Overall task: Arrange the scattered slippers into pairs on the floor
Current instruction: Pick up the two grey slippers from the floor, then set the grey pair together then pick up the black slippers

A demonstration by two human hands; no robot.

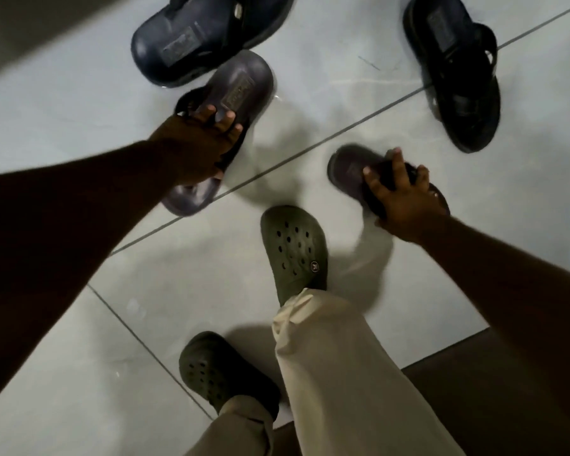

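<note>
Two dark brown-purple slippers lie on the pale tiled floor. My left hand (198, 149) grips the strap of the larger-looking one (241, 83) at centre left. My right hand (405, 199) grips the strap of the other one (349, 166) at centre right; its heel end is hidden under my hand. A dark navy slipper (191, 34) lies at the top, touching the left brown one. A black slipper (454, 70) lies at the top right, apart from the others.
My own feet in olive-green clogs stand at the bottom centre, one clog (293, 251) forward, the other (218, 370) behind, with beige trousers (336, 373) above them. A dark brown surface (474, 390) borders the tiles at lower right. A dim wall edge is at upper left.
</note>
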